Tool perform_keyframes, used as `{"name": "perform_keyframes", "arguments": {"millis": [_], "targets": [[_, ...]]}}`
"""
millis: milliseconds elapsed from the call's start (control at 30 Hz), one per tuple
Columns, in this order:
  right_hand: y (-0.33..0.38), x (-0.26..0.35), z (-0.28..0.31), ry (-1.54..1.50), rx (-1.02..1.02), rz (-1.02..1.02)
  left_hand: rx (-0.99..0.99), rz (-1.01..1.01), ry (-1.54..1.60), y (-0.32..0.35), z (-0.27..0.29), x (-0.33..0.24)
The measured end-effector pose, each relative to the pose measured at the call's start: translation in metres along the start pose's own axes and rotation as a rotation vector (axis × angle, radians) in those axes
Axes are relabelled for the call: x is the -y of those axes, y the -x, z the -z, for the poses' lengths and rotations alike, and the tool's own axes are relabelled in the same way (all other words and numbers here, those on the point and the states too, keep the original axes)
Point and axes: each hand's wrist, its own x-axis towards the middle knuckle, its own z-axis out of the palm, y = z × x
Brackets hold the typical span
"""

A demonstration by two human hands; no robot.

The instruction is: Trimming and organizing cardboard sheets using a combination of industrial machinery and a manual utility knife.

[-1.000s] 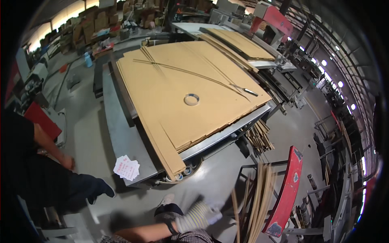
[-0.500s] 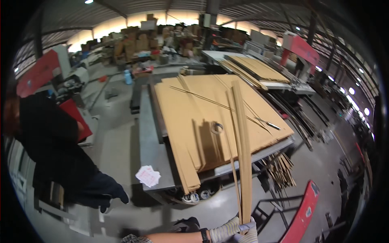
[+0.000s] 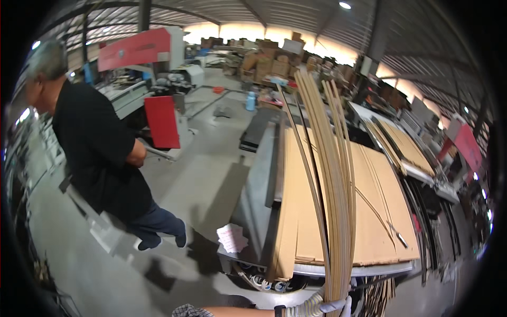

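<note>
My left hand (image 3: 310, 305), in a striped knit glove with a dark band at the wrist, is closed round the lower end of a bundle of long thin tan strips (image 3: 331, 195). The strips stand nearly upright and fan apart toward the top. At the bundle's right edge shows a pale gloved fingertip, which may belong to my right hand; the rest of that hand is hidden or out of the picture. Behind the bundle, large tan sheets (image 3: 377, 211) lie stacked on a metal table. A slim dark-handled tool (image 3: 401, 240) rests on the top sheet beside some loose strips (image 3: 375, 208).
At the left stands a person in black (image 3: 100, 148), turned away. White paper slips (image 3: 232, 238) lie on the table's grey left part (image 3: 248, 206). More strips (image 3: 379, 296) hang or stand below its front edge. A second table with sheets (image 3: 406, 145) and red-and-white machines (image 3: 134, 50) stand farther off.
My view has turned left, so the table sits farther right and the person shows more fully. The strips now spread wider, and the tape roll seen on the sheets before is hidden.
</note>
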Motion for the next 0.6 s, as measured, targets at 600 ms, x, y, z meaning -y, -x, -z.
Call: {"name": "perform_keyframes", "arguments": {"millis": [600], "targets": [[0.036, -0.097, -0.037, -0.027, 1.222, -0.096, -0.839, -0.698, -0.258, 0.191, -0.011, 0.113]]}}
